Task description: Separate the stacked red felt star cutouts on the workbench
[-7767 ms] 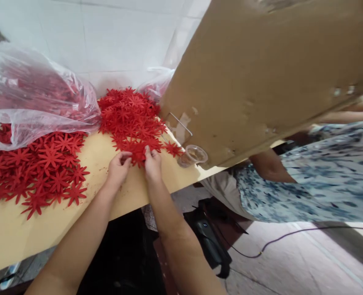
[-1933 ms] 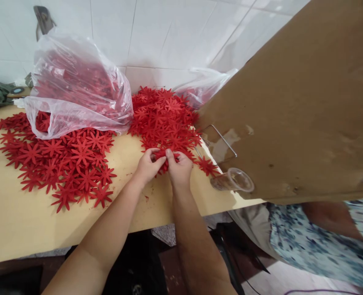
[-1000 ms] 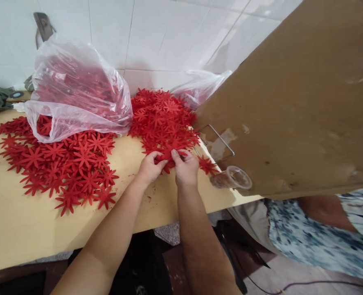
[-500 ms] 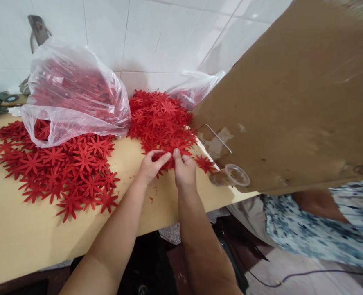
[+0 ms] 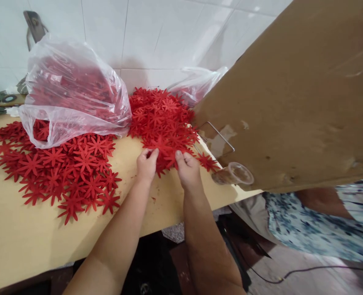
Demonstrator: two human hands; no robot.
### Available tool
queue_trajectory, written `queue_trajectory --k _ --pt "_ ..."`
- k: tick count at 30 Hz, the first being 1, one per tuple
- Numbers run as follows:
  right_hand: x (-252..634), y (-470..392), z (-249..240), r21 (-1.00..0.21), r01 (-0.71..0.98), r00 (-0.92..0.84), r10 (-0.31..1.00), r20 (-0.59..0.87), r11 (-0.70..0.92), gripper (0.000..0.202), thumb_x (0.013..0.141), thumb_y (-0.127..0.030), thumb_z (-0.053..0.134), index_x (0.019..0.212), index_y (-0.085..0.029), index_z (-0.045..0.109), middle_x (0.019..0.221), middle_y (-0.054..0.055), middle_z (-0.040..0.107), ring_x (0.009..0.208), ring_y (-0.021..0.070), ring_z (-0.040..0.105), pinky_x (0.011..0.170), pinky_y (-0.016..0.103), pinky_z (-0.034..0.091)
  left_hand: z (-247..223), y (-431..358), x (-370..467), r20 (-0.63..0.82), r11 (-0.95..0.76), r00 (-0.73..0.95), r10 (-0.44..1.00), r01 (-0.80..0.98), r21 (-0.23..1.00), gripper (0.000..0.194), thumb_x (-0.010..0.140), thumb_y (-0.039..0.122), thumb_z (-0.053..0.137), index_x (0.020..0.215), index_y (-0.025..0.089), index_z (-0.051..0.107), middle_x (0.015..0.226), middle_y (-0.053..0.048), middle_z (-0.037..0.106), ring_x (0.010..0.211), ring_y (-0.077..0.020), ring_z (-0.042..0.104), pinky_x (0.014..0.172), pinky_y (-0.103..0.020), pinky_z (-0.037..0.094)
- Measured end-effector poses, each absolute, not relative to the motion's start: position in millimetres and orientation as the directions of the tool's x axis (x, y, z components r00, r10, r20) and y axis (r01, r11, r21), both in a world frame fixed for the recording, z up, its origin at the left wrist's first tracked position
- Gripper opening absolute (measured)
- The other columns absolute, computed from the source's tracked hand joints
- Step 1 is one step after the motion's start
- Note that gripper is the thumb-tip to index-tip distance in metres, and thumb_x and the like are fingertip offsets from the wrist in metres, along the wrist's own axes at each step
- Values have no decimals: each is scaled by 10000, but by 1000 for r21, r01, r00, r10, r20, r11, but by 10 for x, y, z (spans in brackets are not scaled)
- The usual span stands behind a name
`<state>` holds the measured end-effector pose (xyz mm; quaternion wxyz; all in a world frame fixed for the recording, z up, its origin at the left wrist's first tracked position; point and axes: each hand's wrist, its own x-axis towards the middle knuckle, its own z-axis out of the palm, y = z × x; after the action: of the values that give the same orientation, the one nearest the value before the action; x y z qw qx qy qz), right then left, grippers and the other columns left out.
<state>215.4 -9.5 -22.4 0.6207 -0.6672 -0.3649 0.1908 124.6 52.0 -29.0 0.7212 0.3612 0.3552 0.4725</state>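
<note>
My left hand point(image 5: 147, 164) pinches a red flower-shaped cutout point(image 5: 160, 144) with thin pointed petals, in front of the right-hand pile. Beside it, my right hand point(image 5: 188, 169) is closed, its thumb pressed towards the curled fingers at the pile's front edge. Red petals touch its thumb tip, but what it grips is hidden. Behind both hands rises a pile of red flower cutouts point(image 5: 158, 110). To the left, a second pile of the same cutouts point(image 5: 84, 159) spreads over the table point(image 5: 18, 241).
A clear plastic bag point(image 5: 77, 90) of red cutouts rests on the left pile; another bag point(image 5: 199, 84) lies behind. At right stand a large cardboard sheet point(image 5: 298, 102), a bent metal wire point(image 5: 221, 136) and a clear plastic cup point(image 5: 235, 174). A person in patterned clothing point(image 5: 304, 221) is beyond.
My hands have drawn apart: the left moved slightly left, the right slightly right. Before, their thumbs nearly met over the red cutouts.
</note>
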Motion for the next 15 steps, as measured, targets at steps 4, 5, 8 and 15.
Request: queue_trajectory --k 4,5,8,15 --pt "2385 -48 -261 -980 194 731 660 170 37 316 654 -492 568 617 -193 472 541 -41 458 514 93 421 564 267 393 -273 578 1205 -291 358 223 930 -383 852 102 696 251 551 668 158 519 566 51 481 546 -61 431 597 -202 361" --pt "2446 -25 -274 -985 168 731 666 147 34 315 616 -484 601 659 -194 484 574 -33 486 533 101 446 581 282 411 -268 579 1205 -284 357 239 929 -371 857 100 692 246 554 667 156 519 565 51 481 540 -60 425 591 -202 356" --pt "2569 33 -274 -975 220 747 647 153 -24 417 513 -447 682 799 -189 521 770 30 579 707 158 538 706 365 450 -255 556 1226 -192 284 280 941 -341 896 115 671 247 577 649 149 522 566 47 485 536 -59 411 592 -206 346" --pt "2272 26 -30 -958 284 613 763 206 31 402 649 -492 585 922 -198 564 970 73 612 893 177 561 825 373 435 -247 518 1258 -73 176 307 949 -322 930 144 677 273 564 635 148 506 569 47 480 535 -58 405 587 -208 344"
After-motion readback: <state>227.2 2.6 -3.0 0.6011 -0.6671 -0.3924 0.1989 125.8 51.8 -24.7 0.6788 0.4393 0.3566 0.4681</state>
